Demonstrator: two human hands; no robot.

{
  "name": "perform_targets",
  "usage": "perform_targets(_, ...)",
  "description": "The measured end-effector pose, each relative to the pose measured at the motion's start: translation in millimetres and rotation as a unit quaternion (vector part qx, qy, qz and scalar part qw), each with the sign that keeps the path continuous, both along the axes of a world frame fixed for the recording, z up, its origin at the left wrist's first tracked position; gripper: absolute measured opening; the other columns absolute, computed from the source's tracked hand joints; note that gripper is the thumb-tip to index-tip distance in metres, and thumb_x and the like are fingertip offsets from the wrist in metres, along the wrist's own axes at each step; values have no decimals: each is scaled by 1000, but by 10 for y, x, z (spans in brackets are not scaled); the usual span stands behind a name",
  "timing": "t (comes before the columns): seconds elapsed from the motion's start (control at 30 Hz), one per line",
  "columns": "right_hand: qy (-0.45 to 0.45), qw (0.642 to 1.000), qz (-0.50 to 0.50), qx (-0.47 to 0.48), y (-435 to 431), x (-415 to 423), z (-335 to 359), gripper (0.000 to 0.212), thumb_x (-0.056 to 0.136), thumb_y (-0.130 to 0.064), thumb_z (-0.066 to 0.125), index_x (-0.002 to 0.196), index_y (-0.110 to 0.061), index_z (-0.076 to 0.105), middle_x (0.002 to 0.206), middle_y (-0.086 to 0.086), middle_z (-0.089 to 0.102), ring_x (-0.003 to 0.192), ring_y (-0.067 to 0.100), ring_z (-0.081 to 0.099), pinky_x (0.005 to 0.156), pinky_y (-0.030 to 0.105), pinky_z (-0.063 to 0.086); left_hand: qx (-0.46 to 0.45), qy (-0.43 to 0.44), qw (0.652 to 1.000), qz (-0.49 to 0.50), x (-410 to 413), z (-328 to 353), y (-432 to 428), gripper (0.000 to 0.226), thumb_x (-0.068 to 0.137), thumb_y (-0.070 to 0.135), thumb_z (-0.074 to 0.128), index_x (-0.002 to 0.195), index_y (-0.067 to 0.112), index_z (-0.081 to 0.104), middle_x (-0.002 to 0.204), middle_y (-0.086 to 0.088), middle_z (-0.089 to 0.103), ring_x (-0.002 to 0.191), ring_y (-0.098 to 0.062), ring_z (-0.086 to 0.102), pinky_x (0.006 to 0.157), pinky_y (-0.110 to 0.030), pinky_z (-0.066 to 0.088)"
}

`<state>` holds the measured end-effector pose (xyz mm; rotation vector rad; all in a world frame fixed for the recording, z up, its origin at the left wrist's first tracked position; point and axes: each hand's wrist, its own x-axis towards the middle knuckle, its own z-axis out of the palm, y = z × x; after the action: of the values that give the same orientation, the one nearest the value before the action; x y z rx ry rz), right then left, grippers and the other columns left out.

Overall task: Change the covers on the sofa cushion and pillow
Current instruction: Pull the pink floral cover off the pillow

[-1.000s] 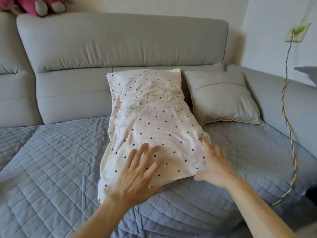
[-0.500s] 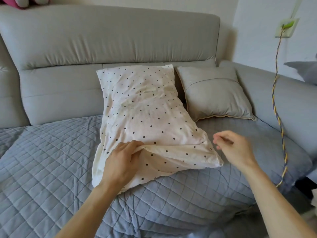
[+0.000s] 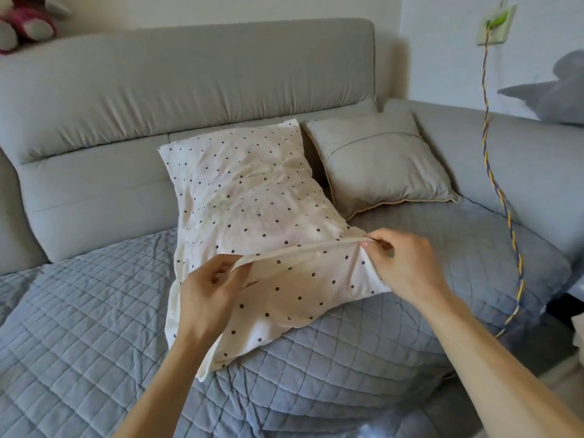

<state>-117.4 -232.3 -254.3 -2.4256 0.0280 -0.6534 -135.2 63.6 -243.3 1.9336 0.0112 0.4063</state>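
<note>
We're barely started, we reckon: the cream black-dotted pillow (image 3: 252, 197) lies on the grey quilted sofa throw (image 3: 94, 311), propped on the backrest, cover on. Our left hand (image 3: 208, 289) and right hand (image 3: 401, 267) each pinch its open hem. The beige square cushion (image 3: 379, 165) beside it looks untouched.

Big grey sofa (image 3: 189, 90) is sitting by a pale wall (image 3: 442, 58), w/ a blue quilt (image 3: 79, 327) lying over the seat. Pink toy (image 3: 25, 26) is sitting on top, left. Striped cord (image 3: 493, 172) is hanging from a socket (image 3: 496, 25), right. Soft light is falling everywhere.
</note>
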Motion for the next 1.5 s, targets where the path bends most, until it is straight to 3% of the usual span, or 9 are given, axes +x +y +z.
perform_targets(0.2,-169,979,-115,-11,28,17,79,9,90,-32,65,90,-23,68,88,-5,64,75,18,54,57,26,36,60,-54,996,31,15,165,-80,12,89,26,68,88,38,71,82,25,67,79,2,61,66,-20,43)
perform_targets(0.3,-28,983,-177,-31,29,38,30,27,96,-48,51,87,-23,54,81,-4,61,65,21,47,51,27,32,188,-66,977,78,243,136,-199,14,94,25,60,96,37,66,95,22,63,86,-4,59,67,-22,41)
perform_targets(0.4,167,969,-184,3,-10,51,-133,35,98,-55,42,90,-22,49,78,0,61,67,23,50,56,32,40,411,-69,906,75,534,125,-357,21,89,32,61,110,30,63,111,5,61,94,-25,58,74,-37,45)
perform_targets(0.57,75,979,-100,161,-23,52,-97,19,95,-40,58,88,-24,50,76,-15,60,72,13,59,58,30,41,549,-180,800,-160,667,231,-1078,26,85,13,54,106,29,54,122,5,54,107,-23,53,91,-32,41)
perform_targets(0.83,140,990,1,20,147,190,-346,22,94,-30,43,85,-31,63,91,-12,60,89,14,58,68,27,39,690,-65,681,-236,1080,180,-1495,43,94,54,41,134,45,51,145,10,41,135,-16,36,110,-43,27)
perform_targets(0.93,138,987,-19,74,159,194,-378,22,91,-19,51,105,-34,60,107,-6,53,98,19,54,80,28,46,701,-80,671,-229,1100,131,-1502,54,84,72,33,125,48,59,135,11,51,125,-18,49,98,-43,37)
perform_targets(1.13,203,979,-25,3,-81,105,-422,22,91,-10,50,96,-22,68,101,1,50,92,23,57,79,37,53,758,-184,604,-165,1281,295,-1377,43,71,33,83,109,48,68,92,5,69,83,-25,63,72,-42,51)
perform_targets(1.3,263,958,-74,82,-112,79,-598,24,86,-12,50,96,-24,69,107,0,52,106,26,51,80,36,48,750,-170,623,-144,1228,82,-1474,47,67,27,86,107,44,70,102,0,65,89,-25,62,73,-42,52)
perform_targets(1.5,276,942,2,192,-271,118,-547,19,78,-31,63,65,-25,52,65,-7,54,62,11,52,53,24,36,644,-350,646,-214,893,-40,-1555,30,82,22,58,110,29,64,122,-2,58,96,-22,60,78,-38,51)
